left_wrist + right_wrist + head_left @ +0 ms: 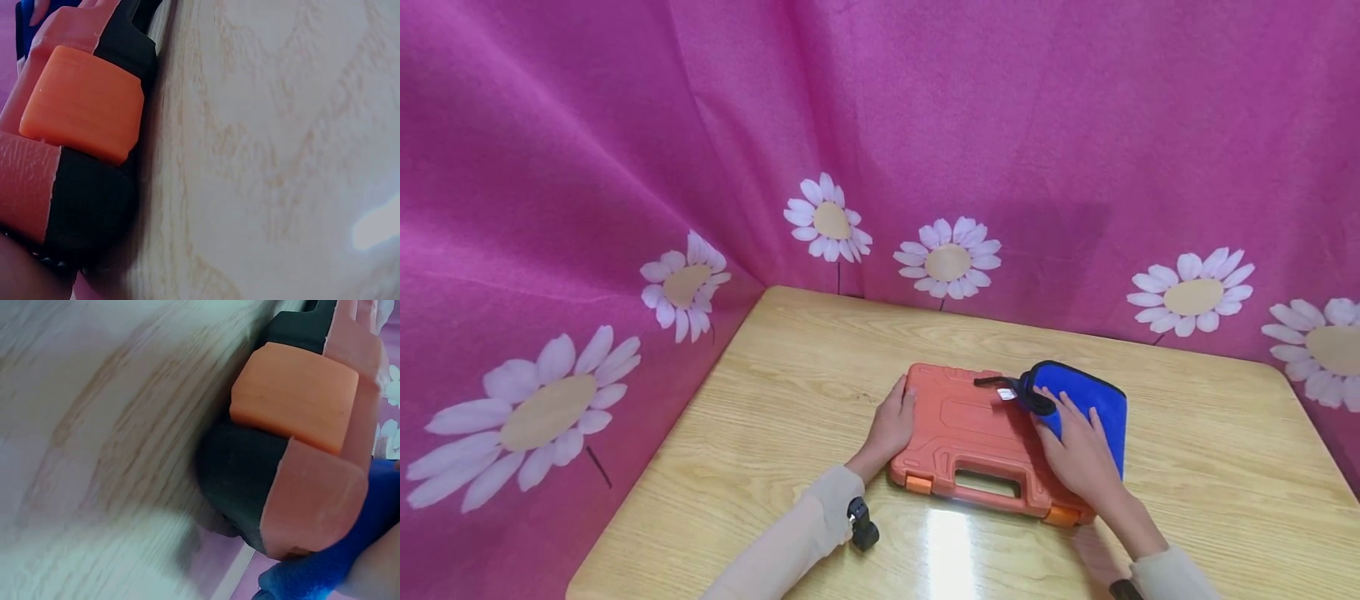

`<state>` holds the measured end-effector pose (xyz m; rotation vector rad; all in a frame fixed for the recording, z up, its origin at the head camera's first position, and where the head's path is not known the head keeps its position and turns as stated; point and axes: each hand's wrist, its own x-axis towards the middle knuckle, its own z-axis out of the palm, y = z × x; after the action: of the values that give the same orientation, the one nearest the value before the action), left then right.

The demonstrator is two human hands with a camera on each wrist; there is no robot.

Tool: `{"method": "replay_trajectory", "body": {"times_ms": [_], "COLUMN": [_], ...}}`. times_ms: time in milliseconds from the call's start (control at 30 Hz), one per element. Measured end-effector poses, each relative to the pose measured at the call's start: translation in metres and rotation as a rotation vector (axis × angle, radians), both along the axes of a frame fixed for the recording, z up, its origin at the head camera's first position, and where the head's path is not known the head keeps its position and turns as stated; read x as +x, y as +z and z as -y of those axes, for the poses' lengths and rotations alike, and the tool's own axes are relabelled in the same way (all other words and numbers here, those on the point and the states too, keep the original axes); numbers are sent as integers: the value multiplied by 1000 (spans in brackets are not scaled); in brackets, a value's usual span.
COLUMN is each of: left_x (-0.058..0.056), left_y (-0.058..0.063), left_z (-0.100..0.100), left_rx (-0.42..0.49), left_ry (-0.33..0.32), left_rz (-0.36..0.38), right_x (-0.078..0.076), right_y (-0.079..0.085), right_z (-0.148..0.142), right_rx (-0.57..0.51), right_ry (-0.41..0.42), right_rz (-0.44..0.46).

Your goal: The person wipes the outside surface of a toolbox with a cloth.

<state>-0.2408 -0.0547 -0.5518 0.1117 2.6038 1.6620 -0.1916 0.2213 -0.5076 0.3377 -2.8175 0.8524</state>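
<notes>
A red plastic tool case (955, 425) lies flat on the table, its carry handle and orange latches toward me. My left hand (893, 425) holds the case by its left edge, thumb on top. Over the right part of the lid lies a blue cloth (1086, 387) with black edging and a white tag. My right hand (1078, 454) rests on that cloth, fingers spread and fairly straight. In the right wrist view the cloth (312, 575) hangs past the case corner, close to an orange latch (294, 394). The left wrist view shows the other latch (84, 103) fastened.
The wooden table (790, 375) extends around the case on all sides. Behind and to the left hangs a pink curtain (880, 108) with white daisies. A small black camera (862, 525) is strapped to the left wrist.
</notes>
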Motion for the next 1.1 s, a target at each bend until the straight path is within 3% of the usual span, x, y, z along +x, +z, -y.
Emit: {"method": "replay_trajectory", "body": {"times_ms": [167,467,667,867,1100], "left_x": [0,-2,-2,-2,-2], "left_y": [-1,-4,-3,-4,-4], "left_z": [0,-1,-1,-1,1], "left_rx": [-3,-19,-15,-15,-33], "left_ry": [-12,-12,-7,-4,0], "left_rz": [-15,-32,-19,-31,-96], "right_x": [1,3,3,-1,0], "right_y": [5,22,29,25,18], "right_z": [2,20,45,74,102], "right_rx": [-107,-282,-340,-358,-448], "right_ry": [-24,-109,-99,-62,18], "right_rz": [-94,-130,-59,46,59]}}
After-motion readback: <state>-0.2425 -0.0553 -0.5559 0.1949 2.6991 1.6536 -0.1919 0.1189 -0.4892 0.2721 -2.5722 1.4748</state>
